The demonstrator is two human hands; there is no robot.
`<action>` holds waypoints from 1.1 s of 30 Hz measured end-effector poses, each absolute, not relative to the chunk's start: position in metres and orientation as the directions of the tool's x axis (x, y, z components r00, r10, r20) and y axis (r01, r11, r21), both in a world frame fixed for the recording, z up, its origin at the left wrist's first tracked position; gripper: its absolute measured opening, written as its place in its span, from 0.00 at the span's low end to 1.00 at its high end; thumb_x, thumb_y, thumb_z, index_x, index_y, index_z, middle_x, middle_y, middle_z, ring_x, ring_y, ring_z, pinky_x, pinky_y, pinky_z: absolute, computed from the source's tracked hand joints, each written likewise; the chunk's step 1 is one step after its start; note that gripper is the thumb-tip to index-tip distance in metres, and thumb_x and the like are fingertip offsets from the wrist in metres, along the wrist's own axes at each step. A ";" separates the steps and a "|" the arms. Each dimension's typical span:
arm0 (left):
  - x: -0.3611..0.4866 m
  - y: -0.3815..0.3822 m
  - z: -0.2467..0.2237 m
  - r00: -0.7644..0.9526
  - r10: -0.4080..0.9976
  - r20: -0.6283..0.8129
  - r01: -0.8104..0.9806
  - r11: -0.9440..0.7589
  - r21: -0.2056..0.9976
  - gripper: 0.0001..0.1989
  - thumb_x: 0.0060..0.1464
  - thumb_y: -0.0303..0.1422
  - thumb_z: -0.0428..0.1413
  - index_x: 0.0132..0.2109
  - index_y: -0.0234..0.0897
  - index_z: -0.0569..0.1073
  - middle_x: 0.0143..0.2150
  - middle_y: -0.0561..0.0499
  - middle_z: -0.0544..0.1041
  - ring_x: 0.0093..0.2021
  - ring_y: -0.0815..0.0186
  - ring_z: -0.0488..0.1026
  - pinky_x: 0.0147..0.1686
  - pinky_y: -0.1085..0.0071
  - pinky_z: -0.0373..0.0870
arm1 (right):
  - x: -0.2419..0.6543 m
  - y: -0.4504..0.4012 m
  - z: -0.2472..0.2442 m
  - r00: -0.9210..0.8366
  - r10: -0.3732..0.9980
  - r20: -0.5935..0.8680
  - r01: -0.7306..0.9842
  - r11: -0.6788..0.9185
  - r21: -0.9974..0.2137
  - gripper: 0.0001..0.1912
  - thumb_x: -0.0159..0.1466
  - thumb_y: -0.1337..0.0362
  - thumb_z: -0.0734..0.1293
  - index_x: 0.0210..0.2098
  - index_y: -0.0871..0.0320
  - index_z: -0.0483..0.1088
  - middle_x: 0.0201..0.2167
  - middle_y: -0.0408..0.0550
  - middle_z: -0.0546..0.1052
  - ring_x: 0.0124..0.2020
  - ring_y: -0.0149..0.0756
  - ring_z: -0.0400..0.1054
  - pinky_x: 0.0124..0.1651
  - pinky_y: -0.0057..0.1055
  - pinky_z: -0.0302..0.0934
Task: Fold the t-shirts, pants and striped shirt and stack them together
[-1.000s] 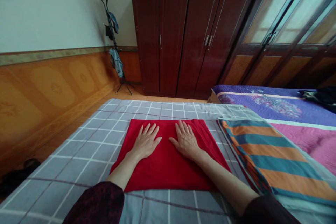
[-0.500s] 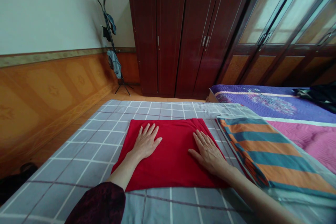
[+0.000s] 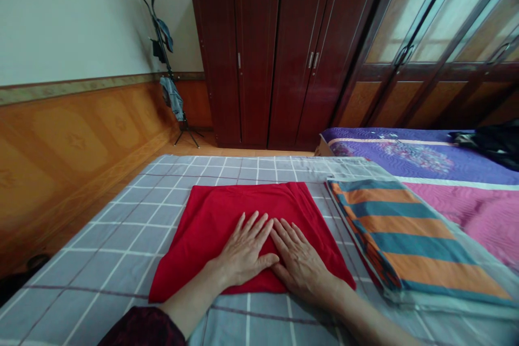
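Observation:
A folded red cloth, perhaps a garment (image 3: 231,208), lies flat on the grey checked bedspread (image 3: 121,238) in front of me. My left hand (image 3: 247,248) rests on its near middle, palm down with the fingers stretched out. Beside it, my right hand (image 3: 302,259) lies flat on the same cloth, fingers extended up and to the left. The two hands touch or nearly touch at the fingertips and thumbs. Neither hand grips anything. To the right sits a folded cloth with orange and teal stripes (image 3: 413,227), apart from both hands.
Another bed with a purple and pink cover (image 3: 389,146) stands at the right, with a dark bundle (image 3: 494,143) on it. Dark red wardrobes (image 3: 259,54) line the back. A coat stand (image 3: 168,65) with items hanging on it fills the far left corner.
Both hands have slid inward and toward me over the red cloth, from its two sides to the near middle. The view has shifted slightly.

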State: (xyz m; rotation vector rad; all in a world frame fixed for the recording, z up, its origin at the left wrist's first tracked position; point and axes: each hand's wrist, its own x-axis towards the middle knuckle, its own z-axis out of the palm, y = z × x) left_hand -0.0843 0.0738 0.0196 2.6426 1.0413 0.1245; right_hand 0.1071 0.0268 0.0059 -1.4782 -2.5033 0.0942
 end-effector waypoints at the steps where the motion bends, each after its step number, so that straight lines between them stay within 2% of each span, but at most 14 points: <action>1: -0.087 0.074 0.019 0.737 0.676 -0.026 0.650 -0.697 0.301 0.37 0.59 0.55 0.36 0.68 0.40 0.40 0.70 0.47 0.41 0.69 0.55 0.34 0.64 0.48 0.35 | 0.107 0.026 0.008 -0.460 0.875 0.151 0.857 0.482 -0.182 0.33 0.65 0.54 0.57 0.65 0.63 0.48 0.65 0.58 0.48 0.66 0.47 0.39 0.65 0.49 0.43; 8: -0.095 0.068 0.014 0.753 0.655 -0.060 0.643 -0.714 0.277 0.53 0.46 0.64 0.46 0.68 0.38 0.37 0.70 0.43 0.35 0.68 0.50 0.30 0.63 0.45 0.30 | 0.108 0.023 0.015 -0.441 0.897 0.024 0.864 0.431 -0.259 0.40 0.61 0.48 0.61 0.66 0.61 0.45 0.67 0.56 0.43 0.67 0.49 0.33 0.66 0.50 0.37; 15: -0.092 0.068 0.017 0.740 0.659 -0.132 0.664 -0.685 0.301 0.61 0.38 0.64 0.52 0.68 0.36 0.34 0.69 0.42 0.30 0.67 0.49 0.25 0.62 0.43 0.28 | 0.111 0.024 0.019 -0.462 0.886 -0.036 0.850 0.431 -0.302 0.47 0.57 0.48 0.64 0.66 0.63 0.42 0.67 0.56 0.38 0.67 0.46 0.28 0.67 0.47 0.31; 20: -0.094 0.069 0.018 0.746 0.651 -0.139 0.657 -0.685 0.315 0.62 0.37 0.64 0.53 0.68 0.37 0.33 0.69 0.43 0.29 0.67 0.50 0.24 0.62 0.45 0.27 | 0.112 0.024 0.026 -0.463 0.881 -0.092 0.852 0.414 -0.321 0.50 0.55 0.45 0.65 0.66 0.63 0.41 0.67 0.57 0.37 0.67 0.46 0.26 0.67 0.46 0.29; 25: -0.100 0.067 0.019 0.757 0.639 -0.139 0.645 -0.693 0.323 0.60 0.38 0.64 0.53 0.68 0.37 0.36 0.69 0.42 0.31 0.68 0.49 0.26 0.63 0.46 0.29 | 0.113 0.023 0.029 -0.483 0.871 -0.093 0.839 0.429 -0.334 0.54 0.52 0.39 0.65 0.66 0.61 0.42 0.67 0.57 0.36 0.67 0.49 0.26 0.66 0.48 0.29; 29: -0.115 0.065 0.022 0.729 0.665 -0.159 0.680 -0.680 0.275 0.61 0.35 0.67 0.52 0.68 0.40 0.38 0.69 0.43 0.32 0.68 0.48 0.27 0.63 0.46 0.29 | 0.115 0.024 0.029 -0.489 0.868 -0.089 0.835 0.436 -0.335 0.54 0.51 0.36 0.63 0.66 0.61 0.44 0.67 0.58 0.37 0.67 0.50 0.27 0.66 0.48 0.29; 33: -0.146 0.063 0.019 0.687 0.712 -0.142 0.724 -0.655 0.219 0.59 0.37 0.67 0.50 0.68 0.39 0.38 0.70 0.43 0.34 0.68 0.48 0.30 0.63 0.47 0.32 | 0.121 0.024 0.027 -0.503 0.861 -0.068 0.829 0.459 -0.318 0.55 0.51 0.32 0.61 0.66 0.59 0.44 0.67 0.58 0.39 0.67 0.49 0.28 0.66 0.49 0.30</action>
